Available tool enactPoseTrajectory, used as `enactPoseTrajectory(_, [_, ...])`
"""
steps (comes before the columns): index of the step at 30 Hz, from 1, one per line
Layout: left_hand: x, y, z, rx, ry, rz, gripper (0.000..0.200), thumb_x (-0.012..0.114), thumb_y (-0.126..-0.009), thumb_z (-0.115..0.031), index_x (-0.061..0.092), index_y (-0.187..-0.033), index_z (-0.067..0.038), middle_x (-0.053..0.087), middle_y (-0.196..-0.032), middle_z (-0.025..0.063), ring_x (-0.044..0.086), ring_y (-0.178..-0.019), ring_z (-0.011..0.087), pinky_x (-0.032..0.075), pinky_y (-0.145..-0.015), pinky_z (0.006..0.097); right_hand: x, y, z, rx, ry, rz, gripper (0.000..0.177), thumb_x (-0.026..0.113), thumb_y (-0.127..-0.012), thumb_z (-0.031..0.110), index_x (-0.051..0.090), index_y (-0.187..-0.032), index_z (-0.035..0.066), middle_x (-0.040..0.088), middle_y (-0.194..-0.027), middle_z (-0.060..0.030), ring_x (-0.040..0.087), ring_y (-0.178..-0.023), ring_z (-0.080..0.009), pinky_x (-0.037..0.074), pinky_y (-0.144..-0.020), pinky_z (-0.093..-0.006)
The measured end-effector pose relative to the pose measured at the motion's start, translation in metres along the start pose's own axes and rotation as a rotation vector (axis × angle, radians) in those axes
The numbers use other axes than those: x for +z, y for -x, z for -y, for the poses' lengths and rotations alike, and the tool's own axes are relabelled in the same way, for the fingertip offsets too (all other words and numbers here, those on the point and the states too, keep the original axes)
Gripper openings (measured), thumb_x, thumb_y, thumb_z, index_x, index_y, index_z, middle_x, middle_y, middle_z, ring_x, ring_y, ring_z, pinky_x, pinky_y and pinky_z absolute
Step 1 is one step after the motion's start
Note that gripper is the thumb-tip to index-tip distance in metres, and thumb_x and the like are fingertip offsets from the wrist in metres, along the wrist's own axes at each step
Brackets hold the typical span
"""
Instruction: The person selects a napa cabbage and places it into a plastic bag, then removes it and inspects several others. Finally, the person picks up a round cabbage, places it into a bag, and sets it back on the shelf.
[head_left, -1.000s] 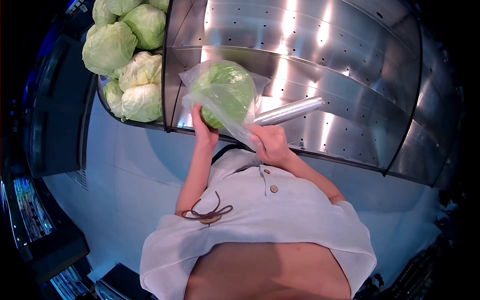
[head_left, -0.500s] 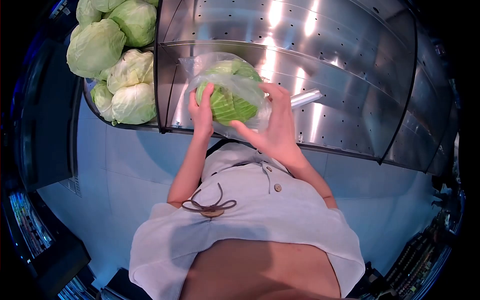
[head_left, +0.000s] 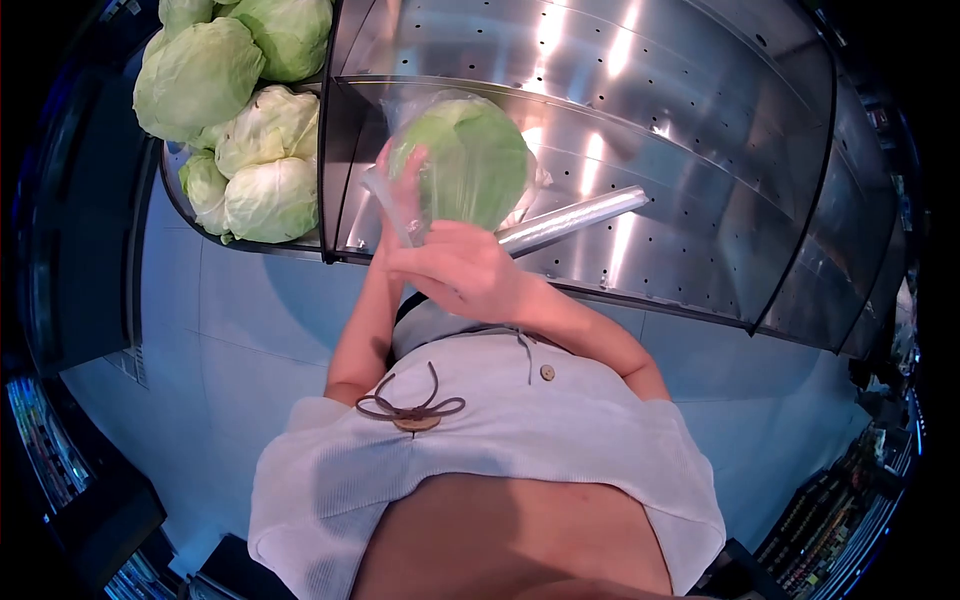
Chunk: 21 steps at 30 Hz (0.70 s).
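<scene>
A round green cabbage (head_left: 470, 160) sits inside a clear plastic bag (head_left: 405, 215) at the front of the metal shelf. My left hand (head_left: 402, 190) is at the left side of the cabbage, its fingers showing through the film and curled against bag and cabbage. Just below the cabbage, my right hand (head_left: 465, 268) is closed, pinching the bag's edge close to my left wrist. The right fingertips are partly hidden by the hand itself. Beside the cabbage on the right lies a roll of clear plastic (head_left: 585, 216), slanting up to the right.
Several pale green cabbages (head_left: 200, 80) are piled in the left compartment, behind a dark divider (head_left: 328, 170). The perforated metal shelf (head_left: 690, 210) stretches right, with a dark front edge. Stocked shelves (head_left: 835, 510) stand behind at lower right.
My right hand has moved left and down from the cabbage's right side to the bag's edge, and has closed. The film now covers the cabbage's front. More of the plastic roll shows.
</scene>
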<state>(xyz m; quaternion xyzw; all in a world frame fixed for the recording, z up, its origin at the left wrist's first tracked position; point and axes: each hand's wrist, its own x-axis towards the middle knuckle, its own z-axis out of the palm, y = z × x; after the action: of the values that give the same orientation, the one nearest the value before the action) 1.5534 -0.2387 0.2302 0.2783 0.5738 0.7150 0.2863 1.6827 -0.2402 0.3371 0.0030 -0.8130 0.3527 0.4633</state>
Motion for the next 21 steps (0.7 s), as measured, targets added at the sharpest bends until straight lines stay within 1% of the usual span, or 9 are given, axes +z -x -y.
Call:
enactPoseTrajectory(2, [-0.004, -0.004, -0.003, 0.015, -0.02, 0.025, 0.047, 0.066, -0.089, -0.026, 0.051, -0.124, 0.002, 0.06, -0.111, 0.0118, 0.058, -0.096, 0.0169, 0.049, -0.083, 0.0304, 0.0, -0.001, -0.004, 0.022, -0.019, 0.046, 0.018, 0.071, -0.081, 0.007, 0.066, -0.098, 0.007, 0.062, -0.071, -0.0072, 0.057, -0.058, -0.0225, 0.046, -0.053, -0.0331])
enactPoseTrajectory(5, [-0.009, -0.024, 0.004, 0.029, -0.143, 0.046, 0.046, 0.066, -0.089, -0.03, 0.055, -0.119, 0.003, 0.061, -0.108, 0.0113, 0.058, -0.095, 0.017, 0.048, -0.083, 0.0311, -0.001, -0.004, -0.001, 0.26, -0.167, 0.01, 0.019, 0.07, -0.082, 0.006, 0.067, -0.101, 0.007, 0.062, -0.071, -0.0084, 0.058, -0.059, -0.0228, 0.047, -0.054, -0.0314])
enactPoseTrajectory(7, [-0.01, -0.022, 0.007, 0.079, -0.308, -0.051, 0.046, 0.065, -0.09, -0.035, 0.058, -0.116, 0.003, 0.062, -0.106, 0.0115, 0.058, -0.094, 0.017, 0.048, -0.083, 0.0314, 0.005, -0.003, -0.003, 0.328, -0.206, -0.052, 0.023, 0.072, -0.08, 0.003, 0.067, -0.103, 0.004, 0.058, -0.067, -0.0065, 0.049, -0.054, -0.0151, 0.041, -0.05, -0.0261])
enactPoseTrajectory(8, [-0.016, -0.022, 0.007, 0.028, -0.325, 0.021, 0.048, 0.063, -0.091, -0.037, 0.058, -0.116, 0.003, 0.063, -0.106, 0.0134, 0.059, -0.094, 0.0186, 0.048, -0.084, 0.0323, 0.007, -0.002, -0.005, 0.361, -0.225, -0.083, 0.026, 0.073, -0.08, 0.002, 0.068, -0.104, 0.003, 0.057, -0.065, -0.0056, 0.044, -0.052, -0.0112, 0.038, -0.049, -0.0234])
enactPoseTrajectory(11, [-0.037, -0.03, 0.002, 0.051, -0.437, 0.164, 0.055, 0.058, -0.092, -0.045, 0.058, -0.119, 0.003, 0.065, -0.104, 0.0176, 0.063, -0.094, 0.0242, 0.049, -0.085, 0.0355, 0.0, -0.013, 0.003, 0.454, 0.23, 0.093, 0.029, 0.074, -0.08, 0.01, 0.068, -0.108, 0.007, 0.06, -0.063, -0.0082, 0.053, -0.05, -0.0171, 0.043, -0.049, -0.0274])
enactPoseTrajectory(13, [-0.051, -0.041, 0.031, 0.286, -0.608, 0.181, 0.058, 0.054, -0.093, -0.05, 0.058, -0.121, 0.0, 0.067, -0.103, 0.0185, 0.065, -0.094, 0.0289, 0.05, -0.086, 0.0379, -0.003, -0.012, -0.001, 0.484, 0.525, 0.233, 0.03, 0.073, -0.081, 0.015, 0.068, -0.111, 0.011, 0.061, -0.062, -0.0103, 0.058, -0.051, -0.0219, 0.046, -0.05, -0.0309])
enactPoseTrajectory(16, [-0.063, -0.017, -0.012, 0.103, -0.82, 0.258, 0.056, 0.053, -0.093, -0.05, 0.057, -0.125, -0.004, 0.067, -0.106, 0.017, 0.065, -0.097, 0.0334, 0.05, -0.086, 0.0416, -0.014, 0.006, -0.027, 0.577, 0.693, 0.243, 0.026, 0.069, -0.084, 0.02, 0.069, -0.109, 0.014, 0.064, -0.064, -0.0138, 0.064, -0.057, -0.0302, 0.049, -0.053, -0.0388])
enactPoseTrajectory(17, [-0.058, -0.003, -0.053, -0.103, -0.911, 0.258, 0.047, 0.06, -0.09, -0.046, 0.062, -0.116, -0.007, 0.067, -0.102, 0.0133, 0.065, -0.091, 0.032, 0.051, -0.081, 0.041, -0.021, 0.007, -0.029, 0.564, 0.745, 0.242, 0.024, 0.069, -0.084, 0.015, 0.069, -0.107, 0.013, 0.063, -0.063, -0.0124, 0.063, -0.055, -0.0274, 0.049, -0.052, -0.0353])
enactPoseTrajectory(21, [-0.075, 0.019, -0.049, 0.048, -1.185, -0.107, 0.04, 0.076, -0.077, -0.037, 0.058, -0.096, -0.006, 0.062, -0.089, 0.0085, 0.059, -0.094, 0.0292, 0.05, -0.071, 0.0408, -0.022, -0.005, -0.006, 0.644, 0.4, 0.156, 0.012, 0.068, -0.083, 0.008, 0.066, -0.095, 0.008, 0.063, -0.066, -0.0118, 0.062, -0.057, -0.0287, 0.048, -0.052, -0.036])
